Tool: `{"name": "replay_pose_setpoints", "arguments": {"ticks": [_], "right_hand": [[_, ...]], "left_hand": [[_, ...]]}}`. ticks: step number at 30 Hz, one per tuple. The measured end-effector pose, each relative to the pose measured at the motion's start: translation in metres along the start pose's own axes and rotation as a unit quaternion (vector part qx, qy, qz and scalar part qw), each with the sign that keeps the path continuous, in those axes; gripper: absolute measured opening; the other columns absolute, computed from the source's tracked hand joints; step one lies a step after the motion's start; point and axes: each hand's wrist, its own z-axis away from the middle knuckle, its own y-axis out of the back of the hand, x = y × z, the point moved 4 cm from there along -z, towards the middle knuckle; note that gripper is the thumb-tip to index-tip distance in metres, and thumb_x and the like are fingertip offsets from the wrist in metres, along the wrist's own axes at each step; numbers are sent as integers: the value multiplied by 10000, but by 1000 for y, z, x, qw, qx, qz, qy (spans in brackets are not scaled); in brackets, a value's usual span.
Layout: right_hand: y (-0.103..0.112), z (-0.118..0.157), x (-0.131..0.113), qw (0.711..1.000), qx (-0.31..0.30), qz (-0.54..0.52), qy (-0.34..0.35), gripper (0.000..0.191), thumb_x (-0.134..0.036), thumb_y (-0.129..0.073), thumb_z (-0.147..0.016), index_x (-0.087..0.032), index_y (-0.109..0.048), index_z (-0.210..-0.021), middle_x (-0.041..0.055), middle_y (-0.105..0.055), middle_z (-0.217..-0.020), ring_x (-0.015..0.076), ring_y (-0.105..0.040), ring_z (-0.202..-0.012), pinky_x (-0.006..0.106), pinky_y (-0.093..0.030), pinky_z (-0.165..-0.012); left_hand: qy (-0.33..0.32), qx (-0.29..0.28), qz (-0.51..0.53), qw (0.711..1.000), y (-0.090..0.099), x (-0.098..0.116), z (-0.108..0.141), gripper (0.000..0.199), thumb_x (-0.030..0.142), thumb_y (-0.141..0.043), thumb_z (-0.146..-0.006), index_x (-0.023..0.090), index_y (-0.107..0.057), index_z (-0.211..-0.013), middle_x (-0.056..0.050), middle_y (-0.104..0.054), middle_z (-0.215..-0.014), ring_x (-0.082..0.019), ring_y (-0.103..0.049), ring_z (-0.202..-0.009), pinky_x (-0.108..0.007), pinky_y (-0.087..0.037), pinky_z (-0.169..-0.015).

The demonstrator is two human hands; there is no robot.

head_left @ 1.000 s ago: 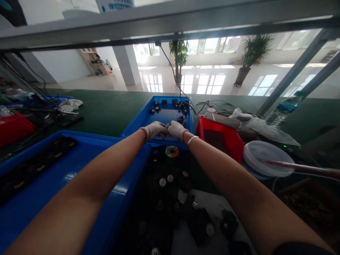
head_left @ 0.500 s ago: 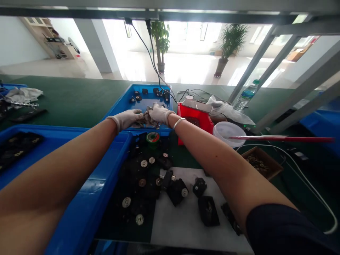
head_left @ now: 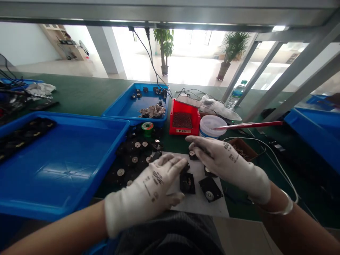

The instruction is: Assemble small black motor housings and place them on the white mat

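Observation:
Both my hands wear white gloves with dark print. Over the white sheet (head_left: pixel 219 207) my left hand (head_left: pixel 159 184) is open, thumb apart from the fingers, with nothing seen in it. To its right, my right hand (head_left: pixel 223 159) has its fingers stretched out and is open too. A small black part with a metal disc (head_left: pixel 193 156) lies by its fingertips; I cannot tell whether they touch. Below the hands sit a black square part (head_left: pixel 187 184) and another black part with a round disc (head_left: pixel 211 189). A crumpled greyish clump (head_left: pixel 152 111) rests in the far blue tray (head_left: pixel 117 112).
At left is a large blue tray (head_left: pixel 66 141) holding a long black strip (head_left: pixel 29 136). Several black parts (head_left: pixel 120 172) crowd beside it, near a green spool (head_left: pixel 147 129). A red bin (head_left: pixel 184 131), white tub (head_left: pixel 212 125) and small brown box (head_left: pixel 243 148) stand right.
My hands have let go of the greyish clump in the far tray. Both have come back towards me, over the white sheet, and opened. The view has shifted slightly.

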Motion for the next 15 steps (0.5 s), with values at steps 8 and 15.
{"name": "replay_pose_setpoints", "arguments": {"ticks": [8, 15], "right_hand": [[-11, 59, 37, 998, 30, -38, -48, 422, -257, -481, -1016, -205, -647, -1400, 111, -744, -1345, 259, -711, -1245, 463, -549, -1129], [-29, 68, 43, 998, 18, 50, -31, 450, -173, -500, -993, -216, -649, -1415, 127, -743, -1330, 280, -722, -1200, 481, -599, -1061]], "left_hand": [[104, 50, 4, 993, -109, 10, 5, 832, 212, -780, -830, 127, -412, -1571, -278, -568, -1515, -506, -534, -1400, -726, -428, -1144], [113, 181, 76, 974, -96, 14, 48, 1016, 205, -739, -847, 291, -118, -1646, -188, -550, -1450, -368, -616, -1341, -536, -599, -1056]]}}
